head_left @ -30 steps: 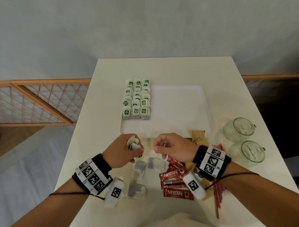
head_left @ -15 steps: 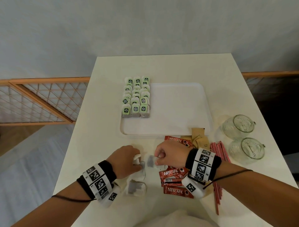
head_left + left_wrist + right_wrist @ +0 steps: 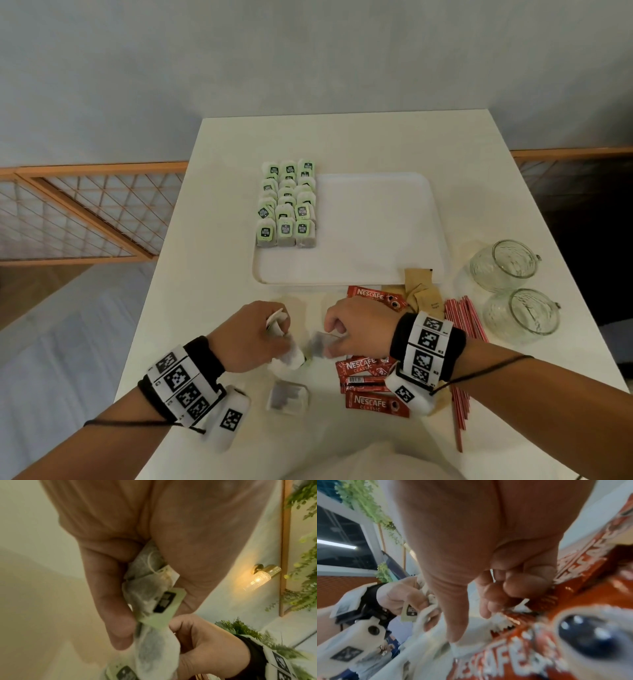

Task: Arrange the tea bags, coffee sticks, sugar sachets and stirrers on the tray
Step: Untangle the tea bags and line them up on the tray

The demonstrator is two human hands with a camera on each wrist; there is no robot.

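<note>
Rows of green-tagged tea bags (image 3: pixel 287 205) fill the left strip of the white tray (image 3: pixel 376 267). In front of the tray, my left hand (image 3: pixel 274 337) grips a small bunch of tea bags (image 3: pixel 150 588), their green tags showing between thumb and fingers. Close beside it, my right hand (image 3: pixel 330 339) pinches one more tea bag (image 3: pixel 320 344) low over the table, its edge touching the left hand's bunch. A loose tea bag (image 3: pixel 287 397) lies near my left wrist. Red coffee sticks (image 3: pixel 370 373) lie under my right wrist.
Another coffee stick (image 3: pixel 375 295) and brown sugar sachets (image 3: pixel 423 294) lie at the tray's front right corner. Red stirrers (image 3: pixel 464 342) lie to their right. Two glass cups (image 3: pixel 503 263) (image 3: pixel 524 317) stand near the table's right edge. The tray's middle and right are bare.
Both hands have come back from the tray's front edge toward me and lower to the table. The right hand has taken hold of a loose tea bag beside the left hand's bunch.
</note>
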